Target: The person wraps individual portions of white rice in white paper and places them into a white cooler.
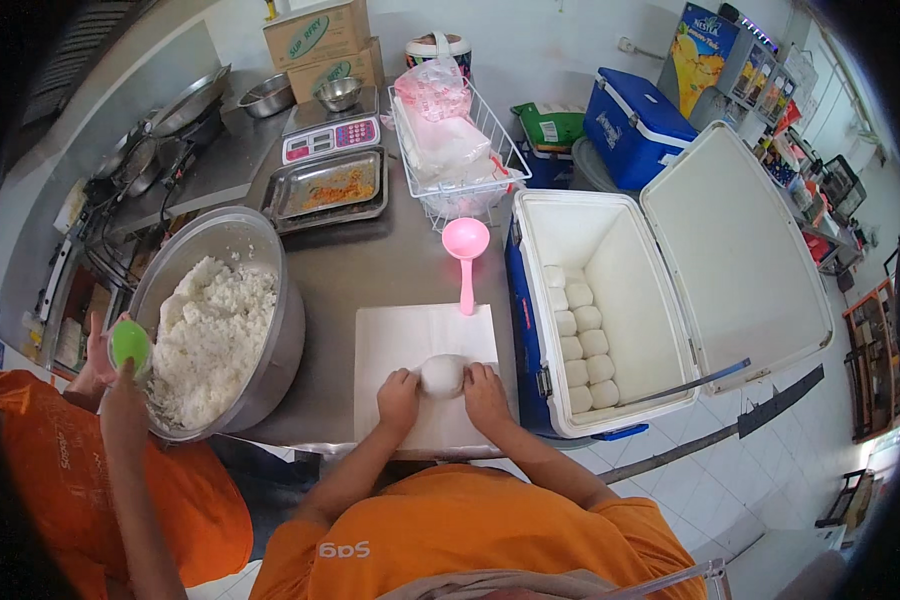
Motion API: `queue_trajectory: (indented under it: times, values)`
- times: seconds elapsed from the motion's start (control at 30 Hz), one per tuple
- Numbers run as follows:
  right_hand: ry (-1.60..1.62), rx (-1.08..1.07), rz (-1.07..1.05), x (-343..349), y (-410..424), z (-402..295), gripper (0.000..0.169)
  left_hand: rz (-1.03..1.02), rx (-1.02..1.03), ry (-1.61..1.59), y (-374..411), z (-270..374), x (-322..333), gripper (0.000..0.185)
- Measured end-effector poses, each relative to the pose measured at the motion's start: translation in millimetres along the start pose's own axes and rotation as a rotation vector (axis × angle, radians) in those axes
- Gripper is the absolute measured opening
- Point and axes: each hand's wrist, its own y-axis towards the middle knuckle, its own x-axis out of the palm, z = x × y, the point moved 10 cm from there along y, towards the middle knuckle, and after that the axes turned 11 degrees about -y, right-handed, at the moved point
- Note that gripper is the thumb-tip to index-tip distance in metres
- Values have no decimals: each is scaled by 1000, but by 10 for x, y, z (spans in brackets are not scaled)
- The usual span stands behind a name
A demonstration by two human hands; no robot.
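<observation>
A round bundle wrapped in white paper [442, 375] lies on a stack of white paper sheets [390, 330] at the table's front edge. My left hand [399, 397] grips its left side, fingers curled at the edge of the wrapping. On the opposite side, my right hand [487, 394] holds the wrapping the same way. What is inside the bundle is hidden. A pink plastic ladle [466, 244] rests just beyond the bundle, its handle end over the top edge of the sheets.
Right of me, an open cooler box [645, 322] holds rows of similar white bundles [589, 319]. At left stands a large tub [292, 352] of cooked rice [210, 345]; a co-worker's hand [124, 390] holds a green scoop [130, 343]. Behind are metal trays [330, 187], a scale [330, 140] and a wire basket [465, 180].
</observation>
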Motion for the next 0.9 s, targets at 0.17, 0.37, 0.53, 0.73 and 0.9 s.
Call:
queue_trajectory:
  times: [0.17, 0.37, 0.53, 0.73, 0.9]
  values:
    - [457, 12, -82, -3, -4, 59, 32, 366, -199, -399, -122, -114, -94, 11]
    - [1501, 509, -83, -43, -212, -2, 40, 369, -130, -626, 106, 398, -296, 14]
    - [1835, 396, -181, -566, -288, -388, 46, 324, -257, -882, 82, 660, -254, 20]
    - [1799, 374, -422, -1153, -522, -160, 49, -148, -40, -870, 116, 1393, -316, 35]
    - [1610, 549, -151, -1561, -322, 1071, 46, -731, 232, -641, -253, 1511, 61, 40]
